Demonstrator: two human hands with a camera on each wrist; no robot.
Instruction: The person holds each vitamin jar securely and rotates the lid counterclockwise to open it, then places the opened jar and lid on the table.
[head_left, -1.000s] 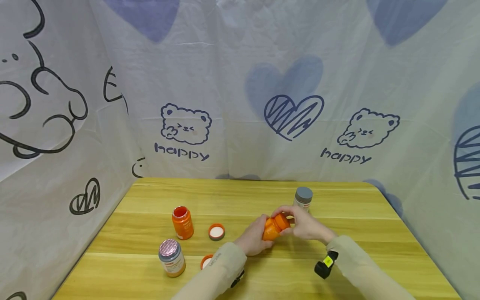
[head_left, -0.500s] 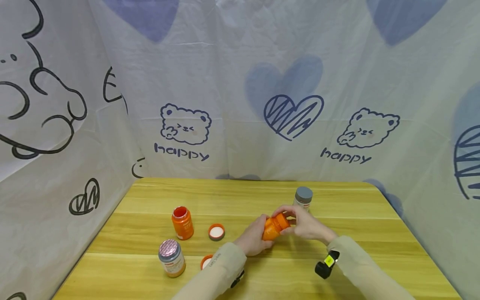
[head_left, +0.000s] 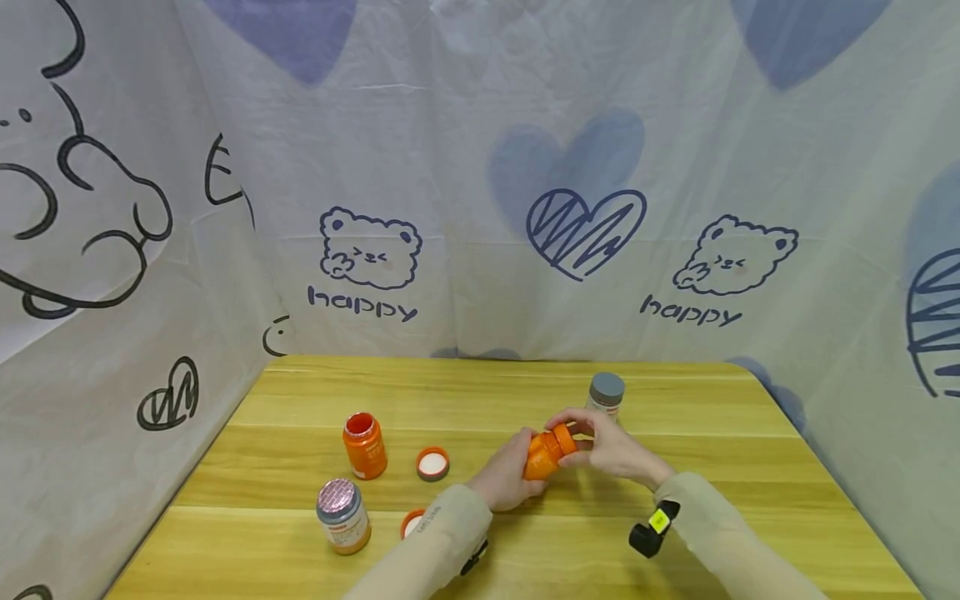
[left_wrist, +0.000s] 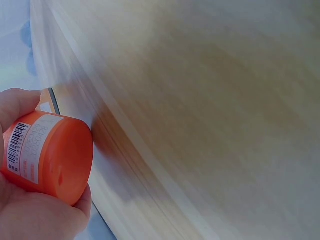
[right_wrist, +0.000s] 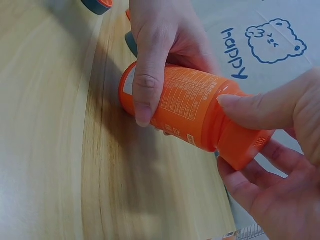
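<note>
An orange bottle [head_left: 543, 457] is held tilted just above the table, its orange cap [right_wrist: 244, 142] toward the right. Around the bottle's body my left hand [head_left: 503, 473] is wrapped; in the left wrist view the bottle's base and a barcode label show. My right hand [head_left: 608, 446] pinches the cap between thumb and fingers, best seen in the right wrist view. The cap sits on the bottle's neck. Just behind my right hand stands a bottle with a grey cap [head_left: 607, 390], its lower part hidden by the hand.
To the left stand an uncapped orange bottle [head_left: 365, 447] and a grey-necked jar with a foil-sealed top [head_left: 342, 517]. Two loose caps lie upturned, one cap [head_left: 432, 464] near the open bottle, another cap [head_left: 412, 522] partly behind my left sleeve. A printed cloth [head_left: 465, 167] hangs behind the table.
My right fingers have shifted slightly around the cap, and the bottle has tilted a little. Both hands stay in nearly the same place.
</note>
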